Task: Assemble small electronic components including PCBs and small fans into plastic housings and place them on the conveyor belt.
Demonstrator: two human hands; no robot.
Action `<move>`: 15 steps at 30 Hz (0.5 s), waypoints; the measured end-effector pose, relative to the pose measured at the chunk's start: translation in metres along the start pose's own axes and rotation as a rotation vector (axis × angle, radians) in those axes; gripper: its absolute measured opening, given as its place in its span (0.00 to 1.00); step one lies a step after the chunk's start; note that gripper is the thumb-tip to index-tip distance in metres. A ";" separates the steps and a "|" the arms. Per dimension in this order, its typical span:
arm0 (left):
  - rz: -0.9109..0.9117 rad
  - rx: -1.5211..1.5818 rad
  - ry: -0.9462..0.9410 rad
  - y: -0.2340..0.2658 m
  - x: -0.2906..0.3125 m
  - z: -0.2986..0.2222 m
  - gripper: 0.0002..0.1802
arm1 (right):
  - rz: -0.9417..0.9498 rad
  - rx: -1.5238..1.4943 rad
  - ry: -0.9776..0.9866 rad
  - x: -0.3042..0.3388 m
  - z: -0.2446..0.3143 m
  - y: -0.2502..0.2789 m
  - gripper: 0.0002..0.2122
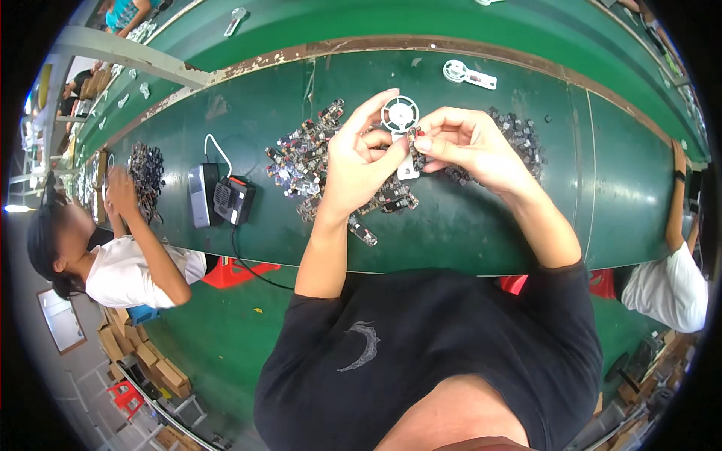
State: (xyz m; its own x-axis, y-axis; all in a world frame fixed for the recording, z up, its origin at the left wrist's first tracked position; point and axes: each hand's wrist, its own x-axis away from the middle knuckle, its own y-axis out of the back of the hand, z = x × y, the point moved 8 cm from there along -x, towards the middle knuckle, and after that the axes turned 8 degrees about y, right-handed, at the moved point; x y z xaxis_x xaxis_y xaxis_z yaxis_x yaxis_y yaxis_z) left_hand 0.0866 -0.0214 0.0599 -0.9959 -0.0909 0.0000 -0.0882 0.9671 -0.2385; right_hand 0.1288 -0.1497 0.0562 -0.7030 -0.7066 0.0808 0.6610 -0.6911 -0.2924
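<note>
My left hand (347, 167) is closed round a white plastic part (407, 167) with a spoked ring head and a flat handle, held upright above the green table. From the other side, my right hand (472, 147) pinches a small dark circuit board (416, 138) with a red spot against the handle. How the board sits in the handle is hidden by my fingers. Behind and below my left hand spreads a heap of small circuit boards (295, 159). Small black square parts (524, 137) are piled beyond my right wrist.
Another white ring-headed part (474, 77) lies towards the table's back edge. At the left stand a silver-grey box (201, 197) and a black device (234, 201) with cables. A co-worker in a white top (135, 270) works at the left; another person's sleeve (668, 289) shows at the right.
</note>
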 end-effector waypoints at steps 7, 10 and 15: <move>-0.156 -0.020 0.002 0.006 0.000 0.005 0.30 | -0.154 0.237 0.202 0.000 -0.003 0.004 0.08; -0.155 -0.003 -0.001 0.006 0.000 0.008 0.31 | -0.122 0.270 0.210 -0.002 -0.003 0.002 0.08; -0.076 0.056 0.108 0.005 -0.002 0.009 0.34 | -0.162 0.505 0.219 0.001 0.005 0.005 0.09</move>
State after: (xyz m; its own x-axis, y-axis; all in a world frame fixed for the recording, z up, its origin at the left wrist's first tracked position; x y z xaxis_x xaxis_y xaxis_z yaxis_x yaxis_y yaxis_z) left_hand 0.0887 -0.0183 0.0495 -0.9831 -0.1345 0.1240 -0.1653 0.9434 -0.2874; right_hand 0.1326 -0.1547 0.0598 -0.8083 -0.5745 -0.1288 0.5455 -0.8131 0.2032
